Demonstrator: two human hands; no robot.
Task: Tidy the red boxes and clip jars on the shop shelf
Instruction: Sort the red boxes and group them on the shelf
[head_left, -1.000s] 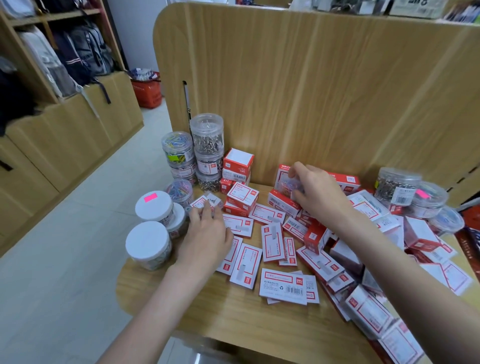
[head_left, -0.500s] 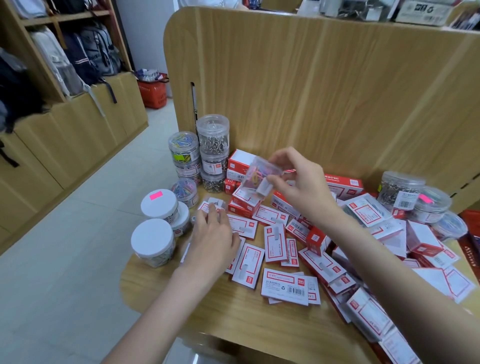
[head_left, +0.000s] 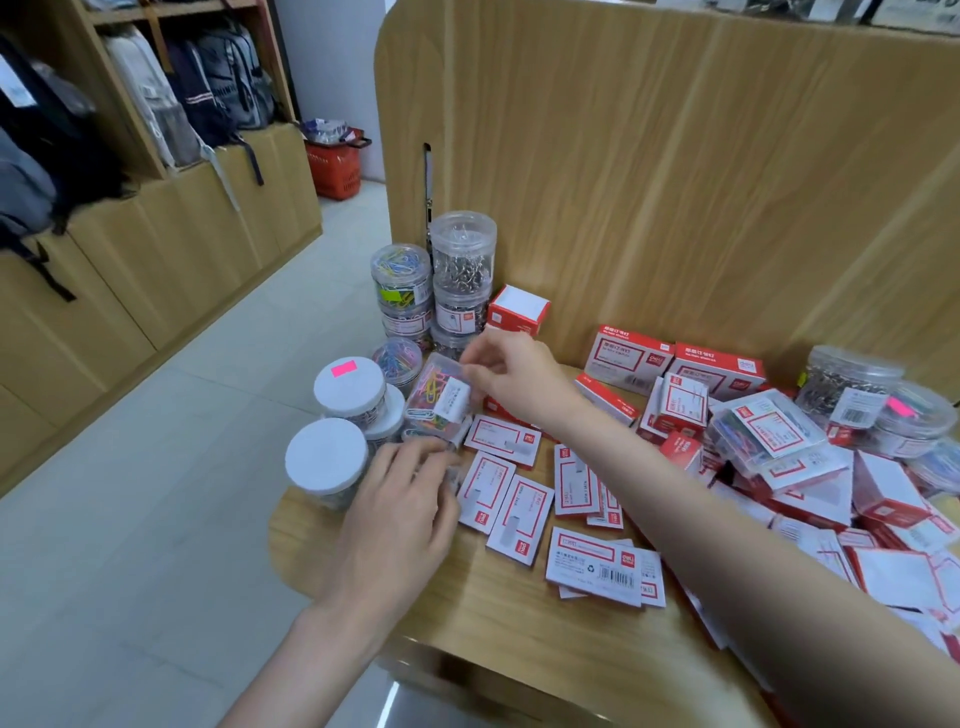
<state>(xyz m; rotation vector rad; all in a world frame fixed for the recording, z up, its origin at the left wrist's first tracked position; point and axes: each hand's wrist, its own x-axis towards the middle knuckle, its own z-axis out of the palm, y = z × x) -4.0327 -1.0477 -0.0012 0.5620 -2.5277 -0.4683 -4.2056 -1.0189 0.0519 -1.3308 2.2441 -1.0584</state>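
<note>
My right hand (head_left: 511, 376) pinches a clear box of coloured paper clips (head_left: 435, 402) and holds it tilted over the shelf's left end, beside the white-lidded jars (head_left: 349, 387). My left hand (head_left: 402, 506) rests just below it, fingers curled on small clear items at the jars' base; what they grip is hidden. Stacked clip jars (head_left: 461, 265) stand at the back left. Many red and white boxes (head_left: 522, 512) lie flat across the wooden shelf (head_left: 498, 618).
More clip jars (head_left: 852, 382) and clear boxes (head_left: 763, 431) pile up at the right with red boxes (head_left: 631, 356) against the wooden back panel (head_left: 675, 182). The rounded shelf edge drops to a tiled floor at left. A red basket (head_left: 335, 166) and backpacks stand beyond.
My right hand picked the clear clip box out of the red boxes and carried it left and down toward the white-lidded jars. My left hand stayed near the jars.
</note>
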